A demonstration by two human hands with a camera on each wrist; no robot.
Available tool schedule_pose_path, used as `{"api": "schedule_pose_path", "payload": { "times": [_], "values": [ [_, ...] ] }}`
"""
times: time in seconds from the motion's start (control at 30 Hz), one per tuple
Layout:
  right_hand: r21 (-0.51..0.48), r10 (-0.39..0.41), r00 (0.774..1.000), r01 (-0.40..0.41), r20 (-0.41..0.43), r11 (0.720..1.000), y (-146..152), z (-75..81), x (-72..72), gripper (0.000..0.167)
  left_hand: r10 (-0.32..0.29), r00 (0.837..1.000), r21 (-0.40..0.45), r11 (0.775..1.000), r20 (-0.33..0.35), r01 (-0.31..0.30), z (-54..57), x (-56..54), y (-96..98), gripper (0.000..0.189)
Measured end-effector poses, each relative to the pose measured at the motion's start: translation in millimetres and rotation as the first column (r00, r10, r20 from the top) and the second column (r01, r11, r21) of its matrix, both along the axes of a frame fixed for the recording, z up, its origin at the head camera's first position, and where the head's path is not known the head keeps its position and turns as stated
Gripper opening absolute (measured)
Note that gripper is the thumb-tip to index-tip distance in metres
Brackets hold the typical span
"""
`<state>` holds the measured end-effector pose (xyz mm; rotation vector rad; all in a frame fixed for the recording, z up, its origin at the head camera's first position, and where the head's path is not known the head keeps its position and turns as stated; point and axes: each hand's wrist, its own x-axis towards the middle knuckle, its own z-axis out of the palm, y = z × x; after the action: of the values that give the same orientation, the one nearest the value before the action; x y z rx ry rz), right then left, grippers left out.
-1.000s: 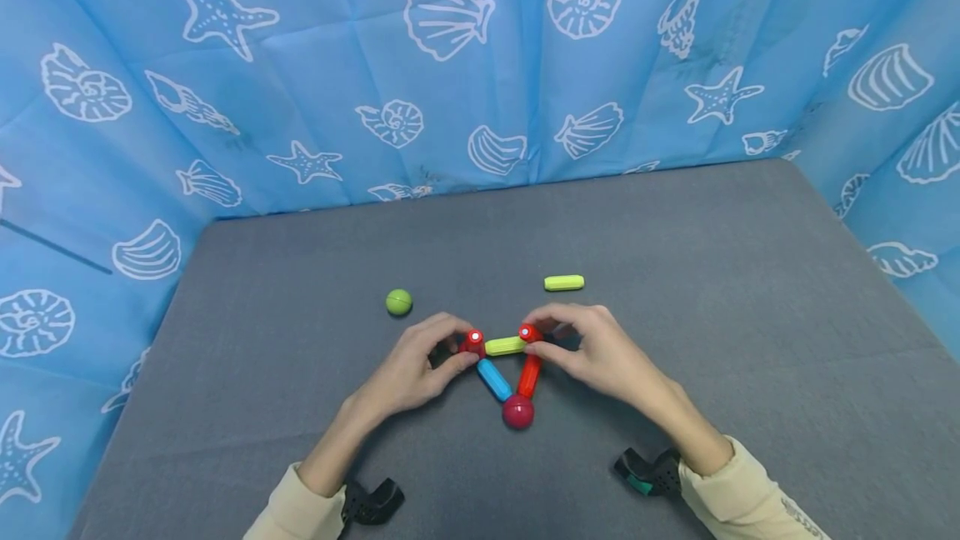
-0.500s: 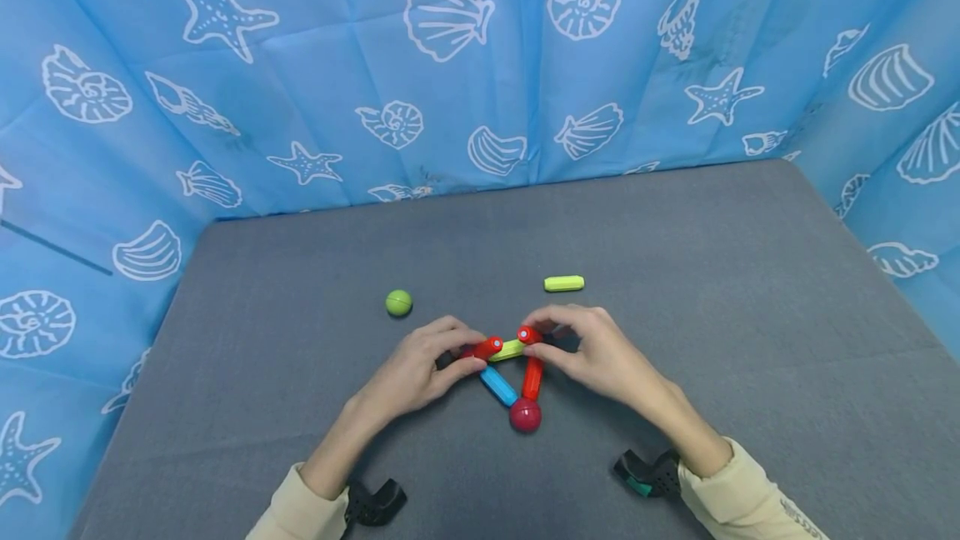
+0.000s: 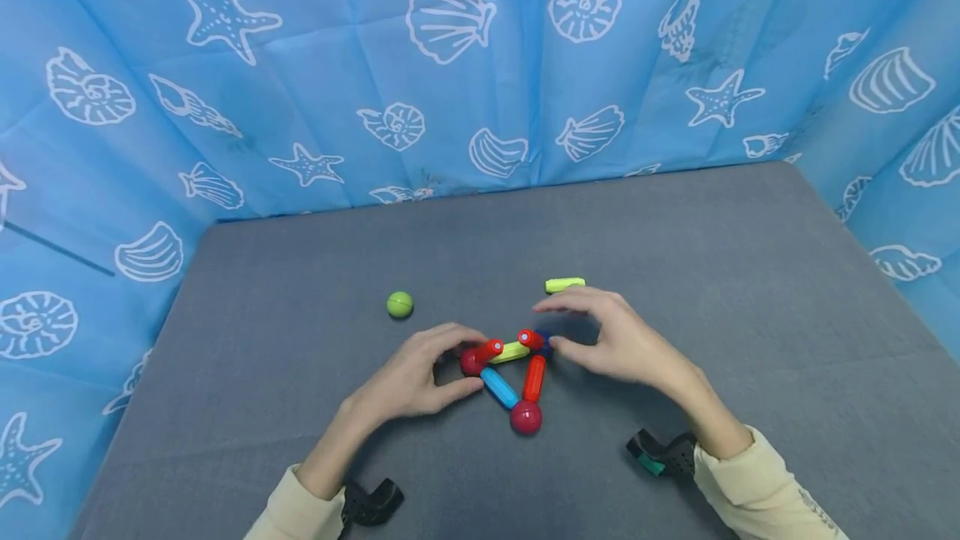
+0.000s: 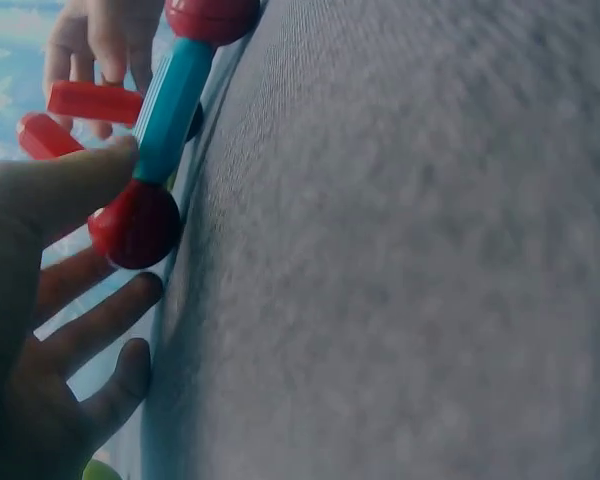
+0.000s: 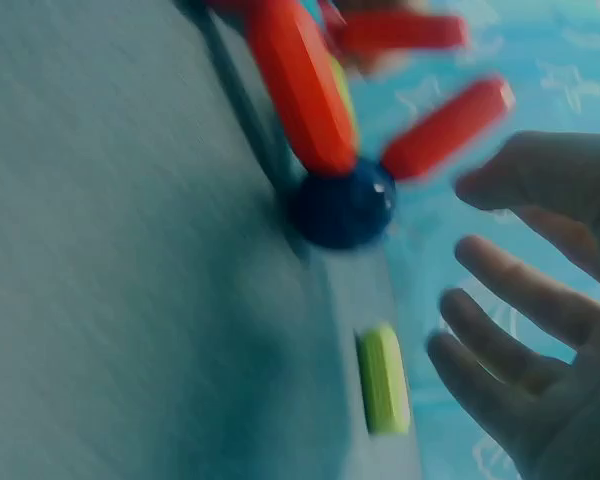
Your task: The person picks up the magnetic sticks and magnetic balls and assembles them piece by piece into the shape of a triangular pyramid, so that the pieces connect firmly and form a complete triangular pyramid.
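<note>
A triangle of magnetic sticks and balls lies on the grey cloth: a blue stick (image 3: 500,388), a red stick (image 3: 534,379) and a yellow-green stick (image 3: 512,352). Its corners are a near crimson ball (image 3: 526,417), a left crimson ball (image 3: 472,362) and a dark blue ball (image 5: 345,205). Another red stick (image 3: 489,350) slants up from the left ball, and one more red stick (image 5: 450,125) from the blue ball. My left hand (image 3: 422,373) surrounds the left ball with spread fingers and thumb; any contact is unclear. Apart from the blue ball, my right hand (image 3: 611,338) has its fingers spread.
A green ball (image 3: 400,304) lies behind my left hand. Beyond my right hand is a loose yellow-green stick (image 3: 564,284), partly covered by the fingers. A blue shell-print curtain (image 3: 450,107) borders the table's back and sides.
My right hand has let go of its red stick and drawn back right. The left red stick has tilted rightward, the triangle has shifted slightly, and my left fingers have loosened.
</note>
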<state>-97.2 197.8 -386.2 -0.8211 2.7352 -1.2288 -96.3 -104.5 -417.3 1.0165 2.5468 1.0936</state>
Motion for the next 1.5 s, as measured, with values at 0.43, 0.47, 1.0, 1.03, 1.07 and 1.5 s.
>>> {"api": "schedule_pose_path", "payload": {
  "times": [0.43, 0.47, 1.0, 1.03, 1.07, 1.5],
  "values": [
    [0.283, -0.189, 0.981, 0.194, -0.045, 0.939, 2.0, -15.6, -25.6, 0.031, 0.088, 0.996, -0.001, 0.996, 0.015, -0.088, -0.2, 2.3, -2.5, 0.027],
    [0.272, -0.197, 0.980, 0.200, -0.040, 0.941, 1.5, -15.7, -25.6, 0.029, 0.100, 0.995, -0.005, 0.995, 0.009, -0.100, 0.1, 2.9, -1.6, 0.028],
    [0.110, -0.218, 0.975, 0.213, 0.038, 0.971, 0.9, -10.6, -12.2, 0.025, 0.081, 0.997, -0.040, 0.996, 0.018, -0.080, 3.2, 7.3, 4.8, 0.030],
    [0.088, -0.218, 0.975, 0.214, 0.048, 0.973, 0.1, -9.3, -10.5, 0.025, 0.077, 0.997, -0.040, 0.996, 0.028, -0.075, 3.4, 7.0, 4.6, 0.029],
    [0.067, -0.218, 0.974, 0.214, 0.060, 0.975, -0.8, -8.1, -8.6, 0.025, 0.074, 0.996, -0.040, 0.997, 0.039, -0.073, 3.4, 6.6, 4.6, 0.028],
    [-0.154, -0.078, 0.986, 0.101, 0.147, 0.983, -16.1, 5.7, 15.3, 0.024, 0.098, 0.990, -0.064, 0.994, 0.098, -0.092, 4.2, 5.8, 8.0, 0.027]
  ]
}}
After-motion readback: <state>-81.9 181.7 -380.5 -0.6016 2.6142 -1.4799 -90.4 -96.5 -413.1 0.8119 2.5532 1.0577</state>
